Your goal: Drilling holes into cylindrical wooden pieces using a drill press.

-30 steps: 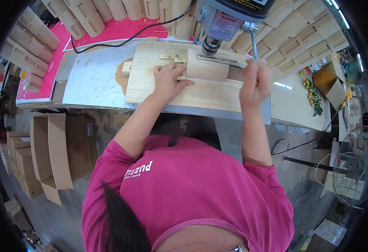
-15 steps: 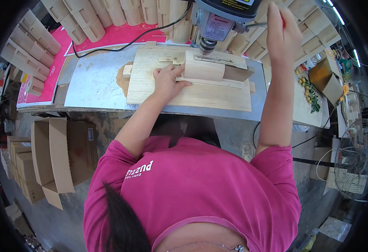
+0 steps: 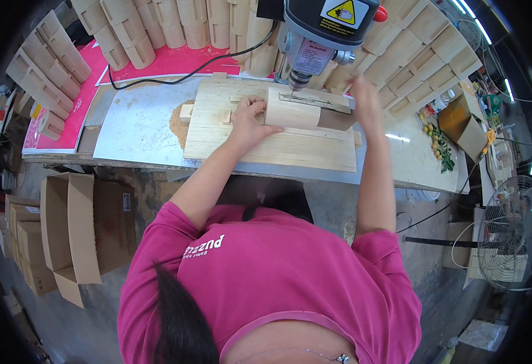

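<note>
A pale wooden cylinder (image 3: 293,114) lies on its side on a flat wooden board (image 3: 229,145), with a slotted strip (image 3: 314,101) along its top and a darker right end (image 3: 337,119). My left hand (image 3: 247,124) is at the cylinder's left end, fingers curled against it and thumb along its lower front edge. At the right end is my right hand (image 3: 366,106), smeared by motion, its fingers hard to make out. Above the cylinder stands a bench drill (image 3: 326,36), its chuck (image 3: 299,80) and thin bit over the strip.
Rows of slotted wooden cylinders stand behind (image 3: 193,24) and right (image 3: 426,57) of the drill. A black cable (image 3: 187,77) crosses the bench. Sawdust (image 3: 178,124) lies left of the board. Farther right are small yellow fruits (image 3: 437,142), an open carton (image 3: 469,121) and a fan (image 3: 505,230).
My right hand has left the drill's lever and come down to the cylinder's right end. The lever's red knob now shows. My left hand has shifted slightly, its fingers more curled.
</note>
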The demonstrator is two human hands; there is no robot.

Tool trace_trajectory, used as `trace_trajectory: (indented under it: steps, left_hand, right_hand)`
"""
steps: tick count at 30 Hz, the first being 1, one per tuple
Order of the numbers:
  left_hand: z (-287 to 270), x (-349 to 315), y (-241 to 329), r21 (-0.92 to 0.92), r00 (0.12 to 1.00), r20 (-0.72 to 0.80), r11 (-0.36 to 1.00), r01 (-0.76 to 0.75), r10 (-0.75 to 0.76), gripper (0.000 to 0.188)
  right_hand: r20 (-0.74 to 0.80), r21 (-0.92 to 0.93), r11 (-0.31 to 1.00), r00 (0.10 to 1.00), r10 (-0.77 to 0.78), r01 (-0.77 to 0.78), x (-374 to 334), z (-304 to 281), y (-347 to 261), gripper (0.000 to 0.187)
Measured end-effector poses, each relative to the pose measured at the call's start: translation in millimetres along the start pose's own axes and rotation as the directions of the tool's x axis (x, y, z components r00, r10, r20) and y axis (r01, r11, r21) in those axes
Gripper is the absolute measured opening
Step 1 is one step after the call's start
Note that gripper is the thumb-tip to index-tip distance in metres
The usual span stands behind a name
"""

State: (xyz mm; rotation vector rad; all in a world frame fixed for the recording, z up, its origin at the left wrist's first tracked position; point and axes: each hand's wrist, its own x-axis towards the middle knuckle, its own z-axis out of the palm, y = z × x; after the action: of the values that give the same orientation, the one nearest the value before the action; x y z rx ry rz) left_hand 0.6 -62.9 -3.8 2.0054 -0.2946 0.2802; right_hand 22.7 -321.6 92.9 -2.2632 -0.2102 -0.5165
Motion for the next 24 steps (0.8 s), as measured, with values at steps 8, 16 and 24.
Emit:
trace_trajectory:
  steps: [8, 16, 24]
  left_hand:
    - [-39, -4, 5, -0.076, 0.980, 0.074, 0.981, -0.178, 0.184, 0.045]
    - [-147, -20, 22, -0.385, 0.981, 0.195, 0.921, 0.059, 0.019, 0.039]
    - [-180, -10, 40, -0.345, 0.985, 0.091, 0.923, 0.170, -0.148, 0.037]
  right_hand:
    - [0.088, -0.190, 0.949, 0.967, -0.239, 0.252, -60, 22, -9, 0.019]
    - [0.107, -0.201, 0.949, 0.969, -0.224, 0.242, -84, 12, -17, 0.016]
    - [0.114, -0.218, 0.944, 0.967, -0.229, 0.249, -92, 10, -20, 0.016]
